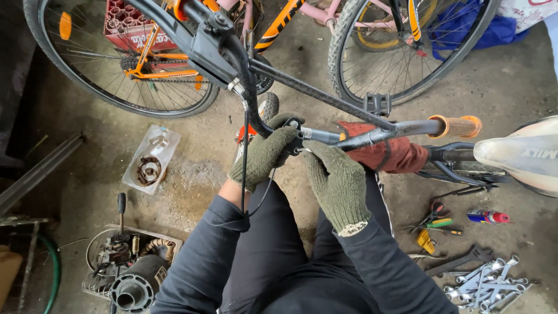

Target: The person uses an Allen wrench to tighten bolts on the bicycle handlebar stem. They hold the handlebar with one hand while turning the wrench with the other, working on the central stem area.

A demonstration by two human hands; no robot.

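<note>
Both my hands wear green knitted gloves. My left hand (pixel 264 154) is closed around the black brake lever clamp (pixel 295 136) on the dark bicycle handlebar (pixel 401 129). My right hand (pixel 337 183) sits just beside it, fingers touching the bar next to the clamp. An orange grip (pixel 459 126) caps the bar's right end. A thin black cable (pixel 244 168) hangs down from the stem past my left wrist. A red rag (pixel 389 154) lies under the bar.
A white bicycle saddle (pixel 520 154) is at the right. Several wrenches (pixel 482 282), pliers (pixel 436 221) and a spray can (pixel 488 217) lie on the concrete floor at lower right. Motor parts (pixel 125 264) sit lower left. Orange and pink bicycles (pixel 174 70) stand behind.
</note>
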